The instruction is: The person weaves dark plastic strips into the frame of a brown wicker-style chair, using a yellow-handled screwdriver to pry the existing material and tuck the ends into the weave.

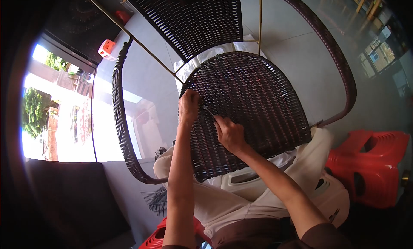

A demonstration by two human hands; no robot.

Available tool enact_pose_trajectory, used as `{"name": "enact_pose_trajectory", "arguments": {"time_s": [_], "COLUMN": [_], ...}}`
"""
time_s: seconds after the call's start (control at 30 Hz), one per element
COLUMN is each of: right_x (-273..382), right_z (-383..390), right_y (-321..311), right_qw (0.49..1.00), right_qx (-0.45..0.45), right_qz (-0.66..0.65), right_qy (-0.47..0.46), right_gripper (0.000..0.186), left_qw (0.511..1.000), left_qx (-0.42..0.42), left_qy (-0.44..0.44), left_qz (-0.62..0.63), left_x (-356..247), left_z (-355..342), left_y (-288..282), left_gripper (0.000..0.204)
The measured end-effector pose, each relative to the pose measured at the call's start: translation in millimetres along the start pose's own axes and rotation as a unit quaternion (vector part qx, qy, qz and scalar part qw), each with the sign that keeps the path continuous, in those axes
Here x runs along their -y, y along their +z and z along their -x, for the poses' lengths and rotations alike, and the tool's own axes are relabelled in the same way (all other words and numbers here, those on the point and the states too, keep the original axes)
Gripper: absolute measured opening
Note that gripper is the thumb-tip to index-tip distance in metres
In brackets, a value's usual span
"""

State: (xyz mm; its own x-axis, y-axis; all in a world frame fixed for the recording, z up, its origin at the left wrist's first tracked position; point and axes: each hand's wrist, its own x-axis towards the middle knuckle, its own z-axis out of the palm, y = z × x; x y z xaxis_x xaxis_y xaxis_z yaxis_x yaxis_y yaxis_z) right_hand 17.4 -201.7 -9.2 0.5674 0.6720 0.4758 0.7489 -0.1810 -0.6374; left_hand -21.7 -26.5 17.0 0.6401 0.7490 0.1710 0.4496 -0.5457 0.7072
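Note:
A woven chair with dark brown and reddish strands leans in front of me, its seat (258, 111) facing up and its backrest (202, 21) at the far side. My left hand (188, 106) is closed at the seat's left edge, fingers bent down against the weave; what they pinch, if anything, is hidden. Closed around a thin metal pick-like tool (209, 111), my right hand (230, 133) rests over the seat's left-middle part. The tool points up and left to the weave beside my left hand; I cannot tell whether its tip is inserted.
Curved woven armrests stand at left (118, 98) and right (344, 68). A pale plastic stool (245, 176) shows beneath the seat. Red plastic stools (374, 163) are at the right, an orange-and-white stool (106, 48) far left. Dark loose strips (155, 201) lie by my left leg.

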Motion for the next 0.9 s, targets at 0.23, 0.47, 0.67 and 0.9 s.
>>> {"name": "enact_pose_trajectory", "arguments": {"time_s": [0.23, 0.47, 0.67, 0.9], "right_x": [-1.4, -1.6, -0.9, -2.4], "right_z": [-0.6, 1.1, 0.5, 0.6], "right_y": [1.2, 2.2, 1.8, 6.4], "right_qw": [1.0, 1.0, 1.0, 1.0], "right_qx": [0.006, 0.013, 0.009, -0.015], "right_qz": [0.006, 0.016, 0.014, -0.009], "right_qy": [-0.01, 0.0, -0.008, -0.003], "right_gripper": [0.021, 0.022, 0.023, 0.015], "left_qw": [0.993, 0.975, 0.956, 0.921], "left_qx": [-0.057, -0.119, -0.158, -0.11], "left_qy": [-0.009, -0.036, -0.052, -0.05], "left_qz": [0.105, 0.182, 0.243, 0.371], "left_x": [-24.7, -35.2, -33.0, -24.5], "left_z": [-33.0, -53.1, -66.9, -58.4], "left_y": [-2.1, -4.4, -2.6, -0.6], "left_gripper": [0.02, 0.019, 0.016, 0.016]}}
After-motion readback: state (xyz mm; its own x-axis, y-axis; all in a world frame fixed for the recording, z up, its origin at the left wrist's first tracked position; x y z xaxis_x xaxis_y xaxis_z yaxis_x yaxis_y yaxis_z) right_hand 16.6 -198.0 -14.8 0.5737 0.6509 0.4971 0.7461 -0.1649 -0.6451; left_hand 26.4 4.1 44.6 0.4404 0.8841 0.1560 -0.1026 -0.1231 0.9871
